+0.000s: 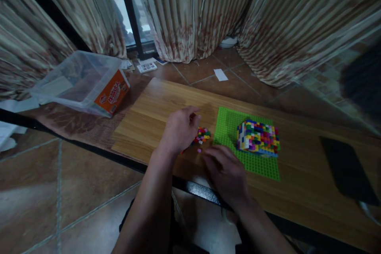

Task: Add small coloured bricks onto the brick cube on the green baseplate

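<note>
A small loose pile of colourful toy building bricks point(204, 133) lies on the wooden tabletop between my hands. Just left of it, partly covering the pile, is my left hand point(181, 129), its fingers bent in toward the thumb. My right hand point(228, 171) is curled low at the table's front edge, thumb and forefinger close together by a single pink brick point(199, 150). Whatever either hand may pinch is too small or hidden to make out. To the right, a multicoloured block built of bricks point(258, 138) stands on a green studded baseplate point(226, 123).
A clear plastic bin with an orange label point(111, 93) stands at the left. A black flat device point(348, 168) with a white cable lies at the table's right end. Papers point(220, 74) are on the tiled floor beyond, below long curtains point(190, 16).
</note>
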The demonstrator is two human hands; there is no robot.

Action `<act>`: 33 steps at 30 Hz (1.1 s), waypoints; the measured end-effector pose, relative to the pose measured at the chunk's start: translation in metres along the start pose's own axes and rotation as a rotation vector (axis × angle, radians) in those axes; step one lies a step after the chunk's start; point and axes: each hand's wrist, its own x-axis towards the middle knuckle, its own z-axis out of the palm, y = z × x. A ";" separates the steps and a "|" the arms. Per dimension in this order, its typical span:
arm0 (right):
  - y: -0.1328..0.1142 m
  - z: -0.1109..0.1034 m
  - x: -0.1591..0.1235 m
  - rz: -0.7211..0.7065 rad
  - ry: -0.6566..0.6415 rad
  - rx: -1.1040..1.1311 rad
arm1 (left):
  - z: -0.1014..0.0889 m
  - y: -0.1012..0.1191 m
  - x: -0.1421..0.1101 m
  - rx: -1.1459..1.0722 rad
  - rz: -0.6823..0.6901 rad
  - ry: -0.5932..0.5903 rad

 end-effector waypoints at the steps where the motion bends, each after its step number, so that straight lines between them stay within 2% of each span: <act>1: 0.001 0.004 0.000 -0.003 -0.004 -0.018 | 0.000 0.000 0.000 0.001 0.003 0.002; 11: 0.005 0.022 0.001 0.026 -0.059 -0.201 | -0.004 -0.002 -0.001 -0.018 -0.002 -0.005; 17: 0.006 0.019 0.002 0.026 -0.046 -0.077 | -0.003 -0.002 -0.001 -0.020 -0.002 -0.004; 21: 0.003 0.008 0.003 0.041 -0.042 0.088 | -0.002 -0.002 -0.001 -0.016 -0.003 -0.009; 25: 0.002 -0.008 0.005 0.081 0.010 0.138 | -0.002 -0.001 -0.001 -0.006 -0.013 -0.016; 33: 0.026 -0.060 0.011 0.061 0.318 -0.105 | 0.001 0.001 0.000 0.001 -0.011 -0.028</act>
